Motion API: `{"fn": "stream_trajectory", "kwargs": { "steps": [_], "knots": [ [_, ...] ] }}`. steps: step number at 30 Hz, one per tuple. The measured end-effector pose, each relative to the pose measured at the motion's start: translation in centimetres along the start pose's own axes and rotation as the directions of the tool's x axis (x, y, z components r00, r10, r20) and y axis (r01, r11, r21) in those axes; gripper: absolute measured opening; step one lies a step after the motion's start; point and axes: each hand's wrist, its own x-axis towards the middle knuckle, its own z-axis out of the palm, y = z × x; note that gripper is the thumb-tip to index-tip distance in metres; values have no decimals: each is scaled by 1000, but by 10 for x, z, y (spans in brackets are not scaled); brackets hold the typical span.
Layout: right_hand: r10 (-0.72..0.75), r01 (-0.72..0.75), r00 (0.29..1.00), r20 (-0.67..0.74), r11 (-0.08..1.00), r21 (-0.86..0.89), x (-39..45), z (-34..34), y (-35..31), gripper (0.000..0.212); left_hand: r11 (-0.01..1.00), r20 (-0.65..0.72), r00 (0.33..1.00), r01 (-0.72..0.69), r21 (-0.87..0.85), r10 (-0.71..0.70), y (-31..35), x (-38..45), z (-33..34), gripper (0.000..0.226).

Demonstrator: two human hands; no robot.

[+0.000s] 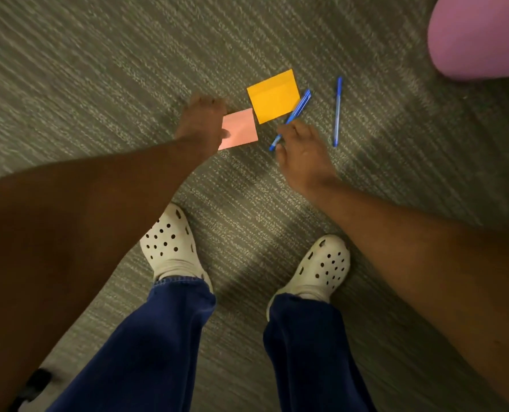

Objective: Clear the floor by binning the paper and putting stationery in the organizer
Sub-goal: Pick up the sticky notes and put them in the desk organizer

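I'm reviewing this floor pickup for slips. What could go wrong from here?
1. The right hand pinches two blue pens near one end; one may slide out.
2. The left hand holds the pink note only by its edge, so it may crease.
3. The third pen lies apart and might be missed.

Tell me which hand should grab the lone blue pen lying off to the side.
Right hand: the lone blue pen lies just beside it, though it already grips other blue pens. Left hand holds the pink note.

Grey-green striped carpet covers the floor. Two white perforated clogs stand on it below dark blue trouser legs. A pink rounded object sits at top right.
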Motion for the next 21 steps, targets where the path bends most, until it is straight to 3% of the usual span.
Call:
{"fn": "stream_trajectory", "kwargs": {
  "steps": [3,5,8,15,18,21],
  "knots": [
    [-33,32,999,-17,998,-57,24,-15,-4,34,994,22,996,83,-74,-81,-6,-28,10,38],
    [-48,48,999,-1,996,-73,47,-25,-8,38,968,27,991,131,-213,-128,-9,-59,18,35],
    [-78,84,996,45,987,-138,81,-37,-15,56,871,49,983,178,-457,-175,-4,-101,27,33],
    [-128,185,978,167,898,-398,124,-32,-24,57,664,-35,960,167,-728,-279,25,-139,28,33],
    [-165,218,972,168,902,-374,121,-35,-25,39,626,-71,953,136,-768,-294,35,-140,21,30],
    [-127,133,991,51,983,-130,96,-46,-25,24,648,-114,941,129,-751,-320,50,-140,7,30]
  ]
}}
